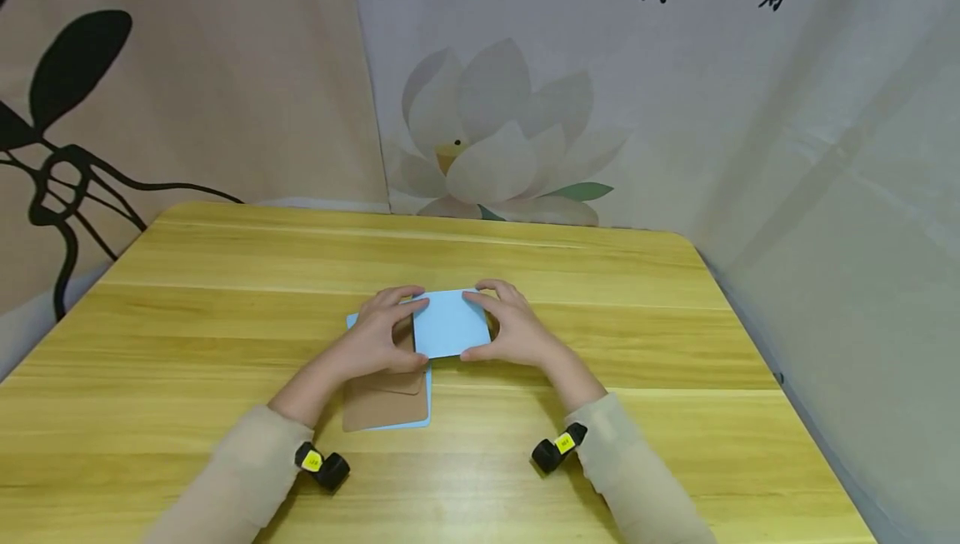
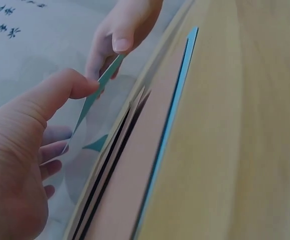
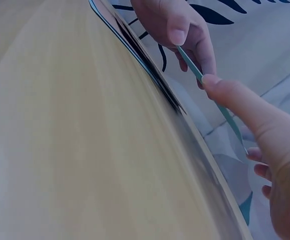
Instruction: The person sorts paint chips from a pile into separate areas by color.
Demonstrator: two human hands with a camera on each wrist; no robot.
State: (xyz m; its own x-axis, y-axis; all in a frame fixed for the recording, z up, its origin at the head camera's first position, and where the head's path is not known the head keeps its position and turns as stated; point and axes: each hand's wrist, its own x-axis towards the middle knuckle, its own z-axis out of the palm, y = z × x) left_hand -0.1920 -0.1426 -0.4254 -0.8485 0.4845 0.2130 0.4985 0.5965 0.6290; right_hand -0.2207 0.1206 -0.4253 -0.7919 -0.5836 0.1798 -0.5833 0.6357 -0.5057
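A light blue rectangular card is held between both hands, raised above the table. My left hand pinches its left side, thumb at the near corner and fingers at the far one. On the opposite side my right hand grips the card the same way. In the left wrist view the card appears nearly edge-on, thin and a little bent. Under my left hand lies a loose pile of brown sheets with a blue sheet showing at its edge. The hand covers part of that pile.
The wooden table has rounded far corners. Behind it hangs a pale curtain with a printed lotus and dark characters. A black wrist camera sits on the left sleeve, another camera on the right.
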